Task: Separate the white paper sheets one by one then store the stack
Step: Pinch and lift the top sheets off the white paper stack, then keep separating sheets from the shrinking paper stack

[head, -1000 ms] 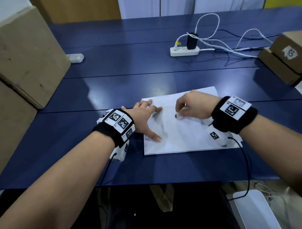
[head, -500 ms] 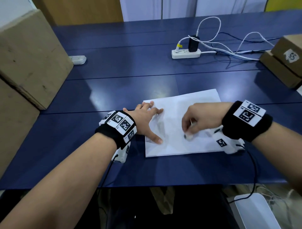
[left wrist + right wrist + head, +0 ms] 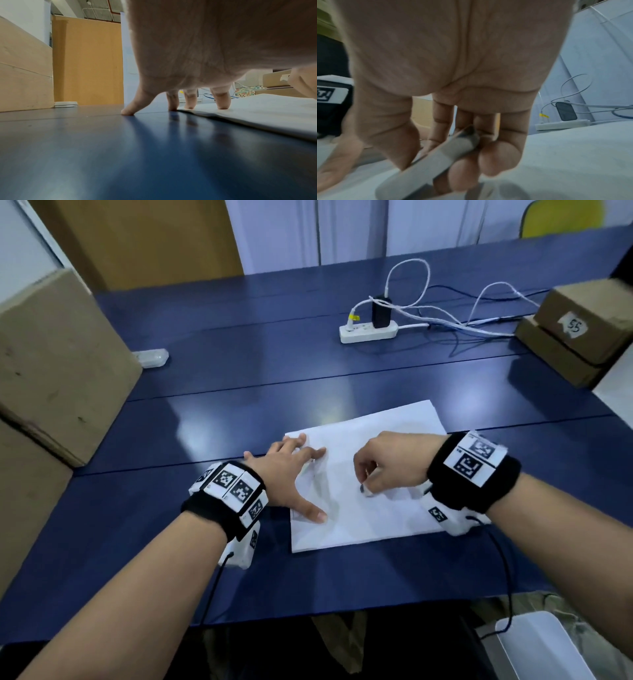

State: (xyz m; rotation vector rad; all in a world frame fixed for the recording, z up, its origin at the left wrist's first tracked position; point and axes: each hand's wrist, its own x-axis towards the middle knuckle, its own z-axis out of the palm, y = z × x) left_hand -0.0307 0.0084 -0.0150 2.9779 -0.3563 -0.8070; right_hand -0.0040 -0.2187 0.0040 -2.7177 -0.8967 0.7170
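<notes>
— Where is the paper, and what do the hands do?

— I see the stack of white sheets (image 3: pixel 370 508) flat on the blue table (image 3: pixel 239 392), near its front edge. My left hand (image 3: pixel 291 474) is at the left edge of the stack, fingers (image 3: pixel 222 100) straight and spread; some tips press on the paper, others stand on the table just beside it. My right hand (image 3: pixel 390 463) is over the middle of the stack, fingers curled around a small grey-white cylinder (image 3: pixel 436 159). What this object is, I cannot tell.

— What can go wrong?

— I think several sheets can move together, because they cling. If the left hand presses weakly, the whole stack slides. Behind the stack is the power strip (image 3: pixel 368 332) with its cables (image 3: pixel 479 313), well apart, so little danger there.
</notes>
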